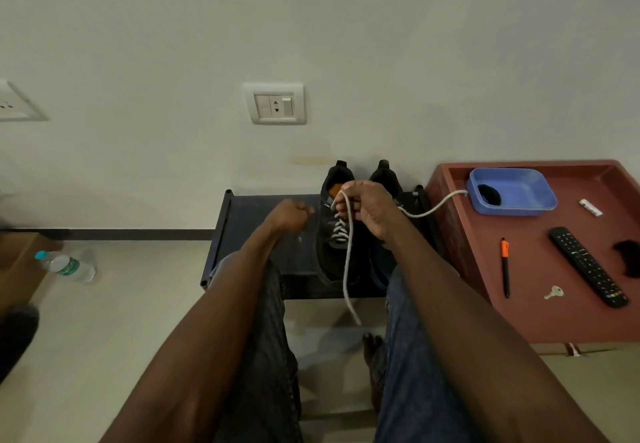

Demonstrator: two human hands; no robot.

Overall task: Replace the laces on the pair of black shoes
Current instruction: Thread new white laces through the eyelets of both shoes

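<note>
On the dark rack [263, 214]: left shoe [334, 235] partly laced in white lace [347, 262], pinched by right hand [367, 207]; left hand [291, 216] fisted, contents unclear; right shoe [384, 179] unlaced.

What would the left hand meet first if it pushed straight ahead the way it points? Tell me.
Probably the left black shoe: the left hand points forward-right at its side. Depth is unclear, so it might pass over the low black rack instead.

The black shoes [341, 231] look like matt cloth, and the white lace [347, 269] is a woven, rough-looking cord. The low dark stand [256, 231] seems to be dull metal, though the light is poor. The blue tub [512, 191] is smooth plastic, the remote control [587, 266] matt black plastic. The water bottle [67, 265] is clear glossy plastic. The person's trousers [412, 373] are denim.
</note>
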